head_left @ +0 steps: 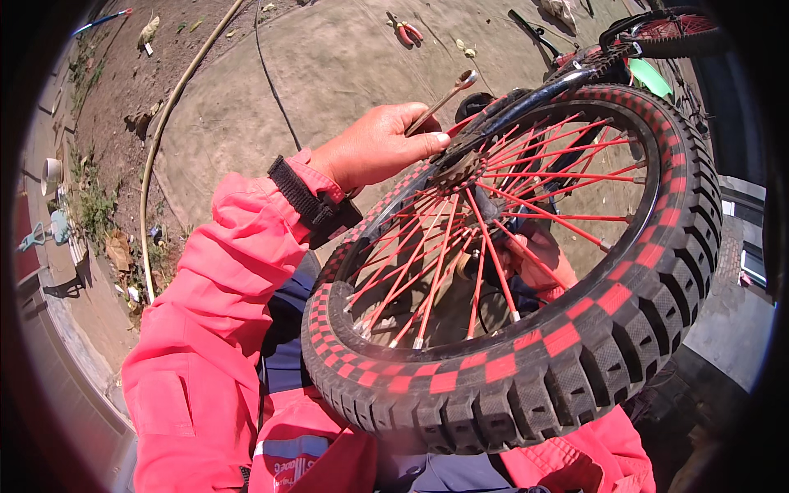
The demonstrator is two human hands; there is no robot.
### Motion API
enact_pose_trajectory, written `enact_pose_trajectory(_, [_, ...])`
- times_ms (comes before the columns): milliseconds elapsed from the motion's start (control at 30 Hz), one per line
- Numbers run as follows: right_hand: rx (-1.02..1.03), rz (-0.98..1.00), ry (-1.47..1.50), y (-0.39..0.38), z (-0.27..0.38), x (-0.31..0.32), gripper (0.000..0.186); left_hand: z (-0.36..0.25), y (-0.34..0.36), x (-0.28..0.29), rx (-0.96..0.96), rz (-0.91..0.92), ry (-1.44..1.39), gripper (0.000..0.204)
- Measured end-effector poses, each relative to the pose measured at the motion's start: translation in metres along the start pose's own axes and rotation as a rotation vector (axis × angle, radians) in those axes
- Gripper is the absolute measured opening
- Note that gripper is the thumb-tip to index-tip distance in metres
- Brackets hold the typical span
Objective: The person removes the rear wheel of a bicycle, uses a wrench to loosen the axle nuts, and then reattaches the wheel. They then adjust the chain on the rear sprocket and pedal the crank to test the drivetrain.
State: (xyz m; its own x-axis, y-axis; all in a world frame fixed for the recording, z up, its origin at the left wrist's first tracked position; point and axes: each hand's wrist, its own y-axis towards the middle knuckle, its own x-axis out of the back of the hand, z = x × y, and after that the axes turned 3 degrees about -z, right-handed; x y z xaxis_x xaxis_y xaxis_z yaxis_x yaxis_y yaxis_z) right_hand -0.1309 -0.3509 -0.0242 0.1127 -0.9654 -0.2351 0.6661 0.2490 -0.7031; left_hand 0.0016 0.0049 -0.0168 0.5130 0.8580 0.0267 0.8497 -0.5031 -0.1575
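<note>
A small bicycle wheel with a knobby black tyre (501, 370), red checks on its sidewall and red spokes (436, 283) stands tilted in front of me. My left hand (370, 148) is closed round a metal wrench (444, 103), whose ring end points up and away. Its thumb lies beside the black frame tube (526, 108), near the sprocket (460, 171) at the hub. Through the spokes, on the wheel's far side, my right hand (542, 259) shows close to the hub (485, 205). Its fingers look curled, but spokes and shadow hide what they hold.
Pliers with red handles (405, 33) lie on the ground sheet (238, 107) ahead. The bicycle's other wheel (674, 29) is at the far right, near a green piece (649, 80). A pale hose (168, 115) and a dark cable (271, 82) run along the left.
</note>
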Motion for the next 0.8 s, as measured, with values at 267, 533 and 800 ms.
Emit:
enact_pose_trajectory(267, [-0.001, 0.006, 0.005, -0.002, 0.001, -0.002, 0.036, -0.002, 0.0, -0.003, 0.005, -0.028, 0.083, 0.033])
enact_pose_trajectory(533, [0.0, 0.004, 0.008, -0.004, 0.001, -0.003, 0.036, 0.0, -0.008, 0.002, -0.054, 0.011, -0.073, 0.037])
enact_pose_trajectory(800, [0.0, 0.001, 0.004, -0.008, 0.004, -0.004, 0.035, -0.008, -0.001, -0.002, 0.072, -0.014, 0.03, 0.029])
